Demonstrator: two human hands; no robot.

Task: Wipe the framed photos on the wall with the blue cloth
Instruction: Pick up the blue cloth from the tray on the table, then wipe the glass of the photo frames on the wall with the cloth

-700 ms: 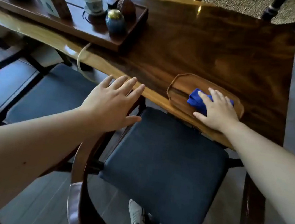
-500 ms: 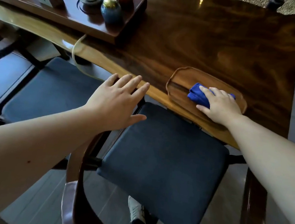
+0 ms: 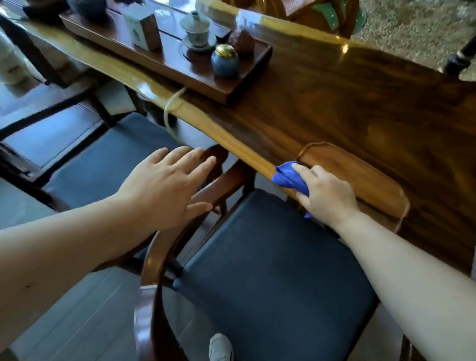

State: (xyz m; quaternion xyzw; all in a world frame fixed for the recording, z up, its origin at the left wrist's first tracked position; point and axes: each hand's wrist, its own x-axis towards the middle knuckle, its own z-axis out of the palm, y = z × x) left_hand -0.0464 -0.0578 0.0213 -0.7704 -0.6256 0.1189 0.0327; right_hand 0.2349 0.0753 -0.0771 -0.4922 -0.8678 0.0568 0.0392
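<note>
My right hand (image 3: 326, 195) grips the bunched blue cloth (image 3: 288, 177) at the near left end of a small oval wooden tray (image 3: 363, 177) on the long wooden table (image 3: 359, 111). The cloth sticks out left of my fingers, over the table's front edge. My left hand (image 3: 167, 185) hovers open, palm down and fingers spread, above the wooden arm of the chair (image 3: 219, 178). No framed photos or wall appear in the view.
A dark-cushioned armchair (image 3: 275, 278) stands between me and the table, a second cushioned seat (image 3: 104, 158) to its left. A long tea tray (image 3: 168, 54) with a teapot, a lidded cup and a blue jar sits at the back left. My shoe (image 3: 221, 358) shows below.
My right hand has closed on the blue cloth and drawn it from the tray's middle to its near left end. The view has tilted up, showing more of the table. My left hand stays open.
</note>
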